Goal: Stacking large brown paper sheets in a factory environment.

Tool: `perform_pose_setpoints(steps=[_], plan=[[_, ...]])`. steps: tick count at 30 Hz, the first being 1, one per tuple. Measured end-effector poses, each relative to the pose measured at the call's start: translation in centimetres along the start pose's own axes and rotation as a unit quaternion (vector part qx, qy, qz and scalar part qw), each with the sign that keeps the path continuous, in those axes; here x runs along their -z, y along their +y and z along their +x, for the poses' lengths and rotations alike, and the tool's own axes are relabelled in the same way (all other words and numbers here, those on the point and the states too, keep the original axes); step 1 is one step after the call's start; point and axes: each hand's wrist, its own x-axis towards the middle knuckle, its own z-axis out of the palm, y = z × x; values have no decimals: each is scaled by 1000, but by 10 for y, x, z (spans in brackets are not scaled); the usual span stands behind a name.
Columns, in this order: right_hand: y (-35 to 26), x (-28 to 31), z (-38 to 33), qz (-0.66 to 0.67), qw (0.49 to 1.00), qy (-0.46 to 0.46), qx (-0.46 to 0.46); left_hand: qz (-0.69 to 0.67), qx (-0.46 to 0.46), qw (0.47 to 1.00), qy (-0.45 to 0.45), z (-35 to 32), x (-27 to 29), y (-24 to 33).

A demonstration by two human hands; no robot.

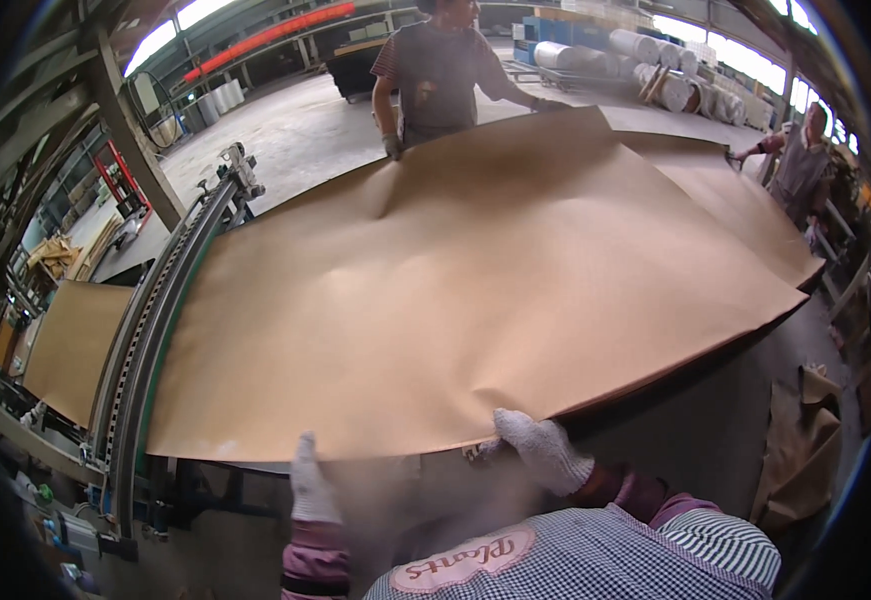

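A large, creased brown paper sheet (375,320) spreads across the middle of the view. My right hand (543,452), in a white knit glove, is closed on its near edge, thumb on top, and the sheet puckers there. To the left, my gloved left hand (313,485) is at the same edge, its visible fingers stretched out and overlapping the sheet slightly; blur softens its outline. Across from me, a co-worker (435,75) in gloves holds the far edge. Another brown sheet (720,180) shows beneath the right part.
A long metal rail (165,310) with a chain runs along the sheet's left side. Beyond it lies another brown sheet (80,345). A second co-worker (803,165) stands at the far right. Crumpled brown paper (800,450) lies lower right. Wrapped rolls (635,48) are stacked behind.
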Motion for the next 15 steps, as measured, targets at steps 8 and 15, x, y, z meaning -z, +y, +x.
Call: perform_pose_setpoints(steps=[8, 15], plan=[[-10, 58, -11, -413, 823, 79, 382, 285, -155, 930, 174, 3, 27, -1], [-1, 12, 6, 103, 975, -184, -75, 44, -128, 982, 131, 34, 4, -68]])
